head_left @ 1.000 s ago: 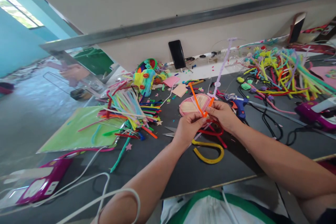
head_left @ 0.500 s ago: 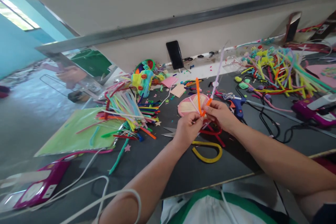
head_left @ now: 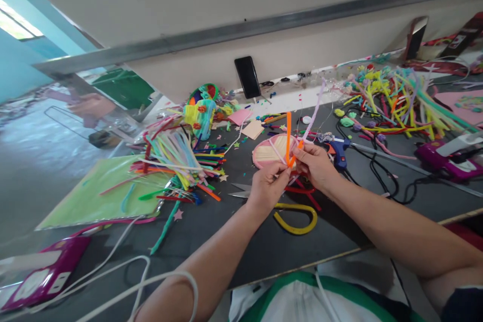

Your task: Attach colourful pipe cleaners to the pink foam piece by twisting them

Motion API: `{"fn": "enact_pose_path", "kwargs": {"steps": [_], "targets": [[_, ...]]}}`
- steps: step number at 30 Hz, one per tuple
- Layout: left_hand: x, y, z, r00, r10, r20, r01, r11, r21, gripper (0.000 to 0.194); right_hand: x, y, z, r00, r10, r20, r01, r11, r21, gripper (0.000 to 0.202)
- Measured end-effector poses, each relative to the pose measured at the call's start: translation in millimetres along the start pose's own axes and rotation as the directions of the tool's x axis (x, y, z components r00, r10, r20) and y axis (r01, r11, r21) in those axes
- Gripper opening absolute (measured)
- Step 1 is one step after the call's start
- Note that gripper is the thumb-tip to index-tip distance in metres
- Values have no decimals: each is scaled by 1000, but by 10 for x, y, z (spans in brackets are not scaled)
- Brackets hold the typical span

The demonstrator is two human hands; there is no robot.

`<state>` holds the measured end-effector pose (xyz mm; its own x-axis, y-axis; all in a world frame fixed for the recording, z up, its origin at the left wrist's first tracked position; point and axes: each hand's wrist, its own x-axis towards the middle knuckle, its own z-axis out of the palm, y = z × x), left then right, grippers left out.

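Both my hands pinch an orange pipe cleaner (head_left: 289,133), which is bent so that one end points up. My left hand (head_left: 268,183) has thumb and forefinger closed at its lower bend. My right hand (head_left: 317,163) grips the other part of it from the right. A pale lilac pipe cleaner (head_left: 316,109) rises beside my right fingertips; whether that hand holds it too, I cannot tell. Behind my hands lies a round pink-rimmed piece (head_left: 264,153) with cream stripes. Scissors with a yellow handle (head_left: 298,231) and a red handle (head_left: 302,190) lie under my hands, partly covered.
Left is a bundle of coloured pipe cleaners (head_left: 177,153) on a green sheet (head_left: 86,196). A phone (head_left: 247,77) leans on the panel. Right are a blue glue gun (head_left: 340,153), black cables and more pipe cleaners (head_left: 400,105). Purple power strips (head_left: 49,271) lie at both sides.
The view has shifted slightly, so the table things sit a little further left. The lilac pipe cleaner leans more to the right. Both hands keep their pinch on the orange pipe cleaner.
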<state>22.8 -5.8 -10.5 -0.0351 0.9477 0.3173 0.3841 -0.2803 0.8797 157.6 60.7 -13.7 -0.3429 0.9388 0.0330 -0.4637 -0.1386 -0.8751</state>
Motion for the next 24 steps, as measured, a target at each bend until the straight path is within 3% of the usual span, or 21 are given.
{"fn": "enact_pose_path", "kwargs": {"steps": [3, 5, 8, 12, 19, 24], "targets": [[-16, -30, 19, 992, 119, -49, -107, 973, 205, 14, -3, 4, 13, 999, 2, -43, -2, 1000, 2, 36], [-17, -43, 42, 993, 87, -77, -69, 975, 212, 14, 4, -4, 13, 999, 10, -42, -10, 1000, -1, 34], [1, -43, 74, 990, -100, -97, 103, 994, 26, 19, 14, -18, 17, 999, 18, -32, -18, 1000, -2, 31], [50, -3, 71, 948, -313, 48, 312, 895, -318, 35, 12, -23, 28, 999, 34, -19, -35, 999, -22, 30], [82, 43, -34, 923, -346, 168, 381, 760, -527, 29, -2, -22, -13, 999, 0, 48, 2, 1000, -25, 27], [99, 45, -86, 889, -396, 230, 439, 597, -671, 26, 19, -9, -44, 999, -10, 54, 10, 1000, 8, 24]]}}
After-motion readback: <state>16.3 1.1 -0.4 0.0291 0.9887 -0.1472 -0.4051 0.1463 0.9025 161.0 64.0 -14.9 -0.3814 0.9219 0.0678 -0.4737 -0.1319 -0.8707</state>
